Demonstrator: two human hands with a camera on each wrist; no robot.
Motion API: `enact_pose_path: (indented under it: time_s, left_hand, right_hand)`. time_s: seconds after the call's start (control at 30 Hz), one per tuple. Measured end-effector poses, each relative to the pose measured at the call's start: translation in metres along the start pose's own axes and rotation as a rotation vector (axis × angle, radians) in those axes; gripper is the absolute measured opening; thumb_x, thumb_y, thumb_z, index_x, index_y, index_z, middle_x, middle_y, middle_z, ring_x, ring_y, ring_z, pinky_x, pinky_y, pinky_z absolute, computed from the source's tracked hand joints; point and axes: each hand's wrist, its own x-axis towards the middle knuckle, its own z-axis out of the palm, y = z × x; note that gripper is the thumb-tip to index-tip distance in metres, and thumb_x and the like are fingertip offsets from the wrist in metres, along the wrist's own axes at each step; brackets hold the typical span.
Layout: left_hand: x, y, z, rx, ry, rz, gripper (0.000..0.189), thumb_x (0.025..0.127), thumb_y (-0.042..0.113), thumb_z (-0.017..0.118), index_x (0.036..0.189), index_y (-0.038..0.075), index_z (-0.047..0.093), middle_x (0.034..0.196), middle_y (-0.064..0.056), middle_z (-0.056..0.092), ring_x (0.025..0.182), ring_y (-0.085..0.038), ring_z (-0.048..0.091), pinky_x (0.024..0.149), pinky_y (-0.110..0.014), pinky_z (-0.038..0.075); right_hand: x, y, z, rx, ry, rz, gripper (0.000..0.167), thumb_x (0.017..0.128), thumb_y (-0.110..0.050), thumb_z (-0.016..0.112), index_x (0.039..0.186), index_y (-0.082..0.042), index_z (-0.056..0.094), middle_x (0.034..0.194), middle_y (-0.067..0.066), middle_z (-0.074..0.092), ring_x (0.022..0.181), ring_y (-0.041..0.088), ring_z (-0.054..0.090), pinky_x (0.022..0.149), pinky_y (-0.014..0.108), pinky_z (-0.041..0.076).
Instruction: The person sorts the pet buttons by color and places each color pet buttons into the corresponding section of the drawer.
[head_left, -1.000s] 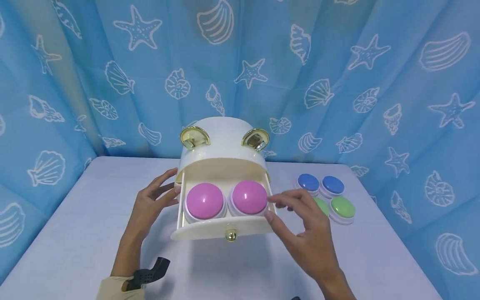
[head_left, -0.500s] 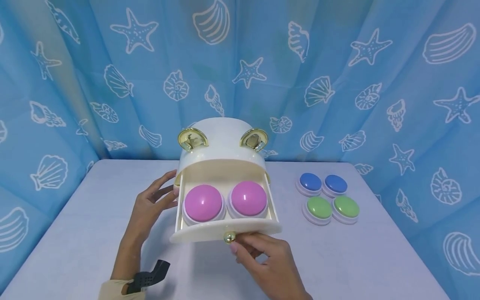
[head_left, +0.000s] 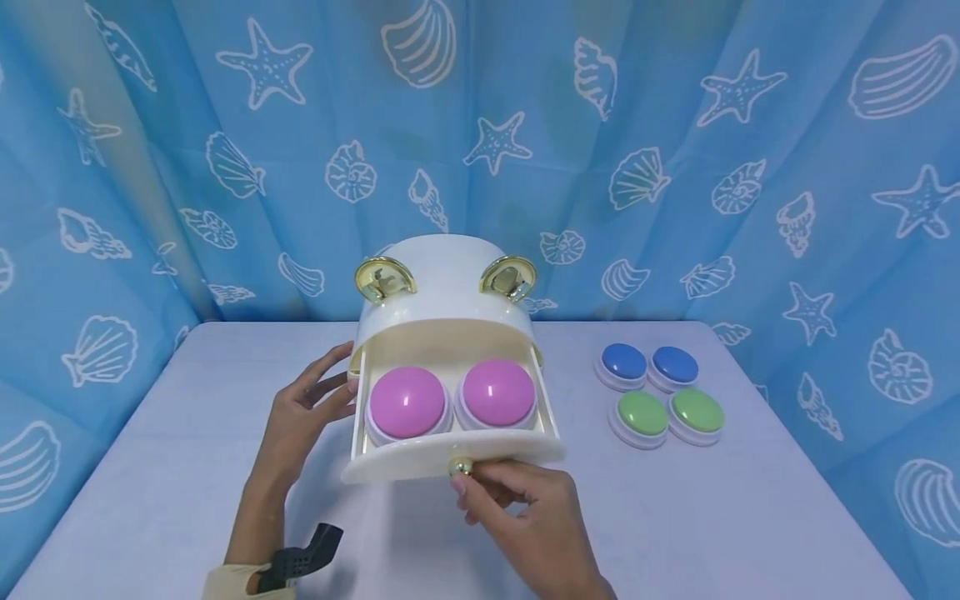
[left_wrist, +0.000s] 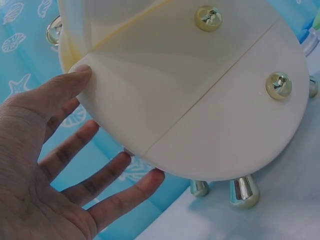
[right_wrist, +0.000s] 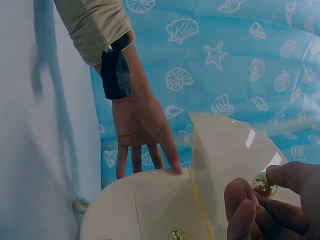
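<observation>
A white rounded cabinet with gold ears stands mid-table, its top drawer pulled out. Two pink domed push lights or buttons, a left one and a right one, sit side by side inside on white bases. My right hand pinches the drawer's gold knob between thumb and fingers. At the cabinet's left side is my left hand; in the left wrist view its thumb touches the front edge, with the other fingers spread fairly straight along the side.
To the right on the white table lie two blue domed pieces behind two green ones. A blue shell-print curtain hangs behind. Beneath the cabinet show gold legs; a lower panel has another gold knob.
My right hand has moved from the drawer's right side, beside the right pink piece, left and down to the front knob and pinches it. My left hand stays at the cabinet's side.
</observation>
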Motion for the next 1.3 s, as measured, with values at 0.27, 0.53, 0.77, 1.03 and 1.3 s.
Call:
enact_pose_path:
  time_s: [0.27,0.53,0.77,1.03,1.3]
  left_hand:
    - [-0.001,0.0,0.0,0.002,0.005,0.007,0.059,0.093,0.039,0.071,0.148,0.032,0.049,0.152,0.009,0.044,0.129,-0.026,0.054,0.087,-0.038,0.057]
    - [-0.002,0.0,-0.001,0.013,-0.004,-0.009,0.06,0.093,0.041,0.07,0.148,0.033,0.049,0.152,0.008,0.044,0.131,-0.027,0.053,0.089,-0.042,0.056]
    - [0.0,0.002,-0.005,0.036,-0.001,-0.013,0.06,0.093,0.043,0.069,0.148,0.034,0.049,0.153,0.008,0.043,0.132,-0.027,0.051,0.089,-0.044,0.056]
    - [-0.001,0.0,-0.003,0.035,0.004,-0.055,0.062,0.091,0.046,0.07,0.148,0.035,0.048,0.153,0.007,0.043,0.133,-0.028,0.05,0.091,-0.044,0.055]
    - [0.0,0.0,0.0,0.033,0.009,-0.049,0.061,0.091,0.046,0.071,0.147,0.036,0.049,0.152,0.011,0.044,0.132,-0.026,0.051,0.09,-0.039,0.056]
  right_hand:
    - [0.004,0.001,0.001,0.015,0.009,-0.033,0.023,0.091,-0.04,0.074,0.096,-0.018,0.078,0.077,-0.008,0.07,0.064,0.014,0.068,0.065,0.033,0.061]
    - [0.017,0.002,0.002,0.04,0.022,-0.09,0.012,0.091,-0.032,0.076,0.095,-0.021,0.078,0.073,-0.008,0.069,0.064,0.015,0.068,0.061,0.032,0.061]
    - [0.024,0.002,0.005,0.061,0.025,-0.104,0.011,0.091,-0.032,0.076,0.094,-0.021,0.079,0.073,-0.008,0.069,0.064,0.015,0.068,0.06,0.032,0.06]
    - [0.031,0.003,0.005,0.063,0.024,-0.112,0.01,0.091,-0.03,0.076,0.094,-0.022,0.079,0.073,-0.008,0.069,0.063,0.015,0.068,0.06,0.032,0.061]
    - [0.036,0.002,0.002,0.083,0.024,-0.072,0.011,0.09,-0.032,0.077,0.093,-0.022,0.079,0.072,-0.007,0.069,0.065,0.017,0.069,0.06,0.033,0.061]
